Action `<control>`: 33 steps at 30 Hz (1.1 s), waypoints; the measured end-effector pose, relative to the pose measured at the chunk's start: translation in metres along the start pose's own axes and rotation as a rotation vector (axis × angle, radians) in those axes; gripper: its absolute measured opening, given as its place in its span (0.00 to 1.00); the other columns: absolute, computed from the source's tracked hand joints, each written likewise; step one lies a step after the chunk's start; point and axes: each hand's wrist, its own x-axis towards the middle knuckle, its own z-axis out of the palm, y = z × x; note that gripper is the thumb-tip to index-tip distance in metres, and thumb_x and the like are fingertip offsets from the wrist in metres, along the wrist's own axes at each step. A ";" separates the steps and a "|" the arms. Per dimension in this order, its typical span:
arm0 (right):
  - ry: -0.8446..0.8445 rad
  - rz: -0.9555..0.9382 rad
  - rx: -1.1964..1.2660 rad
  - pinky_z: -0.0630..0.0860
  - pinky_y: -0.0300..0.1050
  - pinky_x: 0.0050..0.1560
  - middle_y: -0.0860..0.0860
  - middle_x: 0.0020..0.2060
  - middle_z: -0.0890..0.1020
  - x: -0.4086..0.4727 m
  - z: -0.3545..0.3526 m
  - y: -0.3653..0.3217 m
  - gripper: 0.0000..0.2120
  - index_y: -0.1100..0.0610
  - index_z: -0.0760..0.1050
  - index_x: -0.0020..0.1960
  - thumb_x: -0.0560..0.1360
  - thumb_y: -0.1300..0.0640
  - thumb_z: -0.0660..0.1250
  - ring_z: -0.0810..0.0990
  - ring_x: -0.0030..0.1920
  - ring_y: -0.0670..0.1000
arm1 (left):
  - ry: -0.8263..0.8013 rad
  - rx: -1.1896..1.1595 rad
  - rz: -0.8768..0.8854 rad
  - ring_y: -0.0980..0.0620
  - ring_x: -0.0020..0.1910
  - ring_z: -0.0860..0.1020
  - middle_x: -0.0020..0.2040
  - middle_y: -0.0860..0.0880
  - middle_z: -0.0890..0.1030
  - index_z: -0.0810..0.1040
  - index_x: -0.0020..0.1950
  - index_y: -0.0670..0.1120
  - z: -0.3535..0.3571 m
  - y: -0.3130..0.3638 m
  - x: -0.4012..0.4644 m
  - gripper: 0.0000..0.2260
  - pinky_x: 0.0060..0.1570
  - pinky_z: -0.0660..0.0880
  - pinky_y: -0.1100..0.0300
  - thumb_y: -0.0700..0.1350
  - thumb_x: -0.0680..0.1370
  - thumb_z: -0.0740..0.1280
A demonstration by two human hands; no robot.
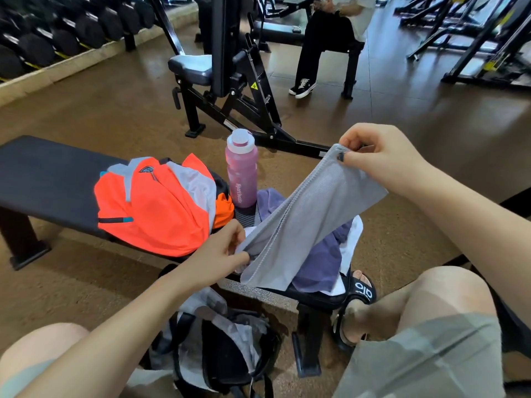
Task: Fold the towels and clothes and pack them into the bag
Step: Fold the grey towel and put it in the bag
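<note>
A grey towel (304, 214) is stretched in the air above the black bench (48, 179). My right hand (382, 156) pinches its upper far corner. My left hand (221, 251) grips its lower near end. Under the towel a purple garment (321, 262) and a white cloth (355, 239) lie heaped on the bench's right end. An orange and grey backpack (152, 208) lies on the bench to the left. A grey and black bag (227, 349) sits on the floor between my knees, its top open.
A pink water bottle (241, 170) stands on the bench behind the clothes. A black weight machine (230, 79) is beyond it, and a seated person (324, 44) further back. Dumbbell racks (57, 33) line the far left. My sandalled foot (356, 300) rests beside the bench leg.
</note>
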 end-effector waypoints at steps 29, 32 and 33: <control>0.057 0.100 -0.122 0.76 0.46 0.45 0.48 0.39 0.82 0.001 -0.009 -0.002 0.04 0.50 0.82 0.43 0.72 0.59 0.72 0.78 0.43 0.50 | -0.214 -0.908 -0.431 0.52 0.45 0.83 0.41 0.47 0.80 0.74 0.42 0.46 -0.026 -0.005 -0.007 0.09 0.51 0.82 0.59 0.40 0.76 0.74; 0.057 0.106 -0.117 0.76 0.47 0.47 0.49 0.40 0.82 0.000 -0.009 -0.004 0.04 0.50 0.82 0.43 0.72 0.59 0.72 0.79 0.44 0.50 | -0.140 -1.030 -0.481 0.48 0.54 0.84 0.46 0.43 0.81 0.77 0.43 0.45 -0.025 -0.006 -0.006 0.06 0.52 0.82 0.60 0.37 0.77 0.71; 0.054 0.107 -0.118 0.75 0.47 0.47 0.48 0.40 0.82 0.000 -0.008 -0.004 0.04 0.50 0.82 0.43 0.72 0.59 0.72 0.79 0.44 0.50 | -0.123 -1.002 -0.501 0.50 0.51 0.84 0.47 0.41 0.77 0.78 0.43 0.45 -0.024 -0.007 -0.005 0.06 0.48 0.83 0.61 0.37 0.77 0.71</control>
